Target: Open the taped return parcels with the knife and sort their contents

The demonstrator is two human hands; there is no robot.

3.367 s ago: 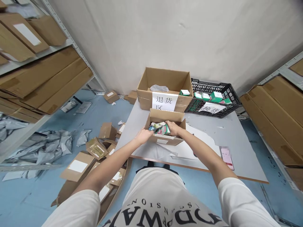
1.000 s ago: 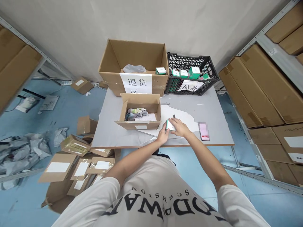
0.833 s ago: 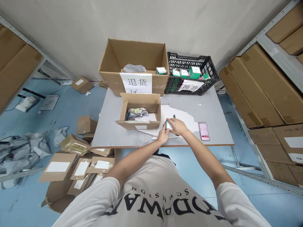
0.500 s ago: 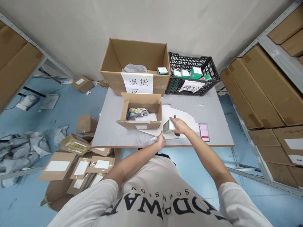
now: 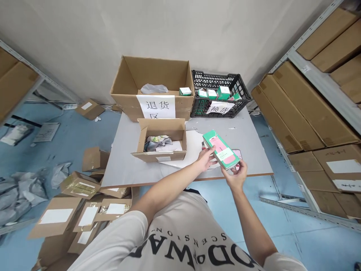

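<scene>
Green box (image 5: 221,149) now lifted off table (image 5: 254,143), face up. Gripped by right hand (image 5: 236,176) underneath, left hand (image 5: 207,159) fingers steadying side. Label readable.

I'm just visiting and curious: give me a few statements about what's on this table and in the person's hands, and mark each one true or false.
1. Both hands hold the green box. True: left hand and right hand grip it.
2. The green box lies flat on the table. False: it is lifted.
3. The small carton is closed. False: it is open, with crumpled wrapping inside.
4. The black crate holds small green-and-white boxes. True.
5. The large carton stands on the floor. False: on the table.
</scene>
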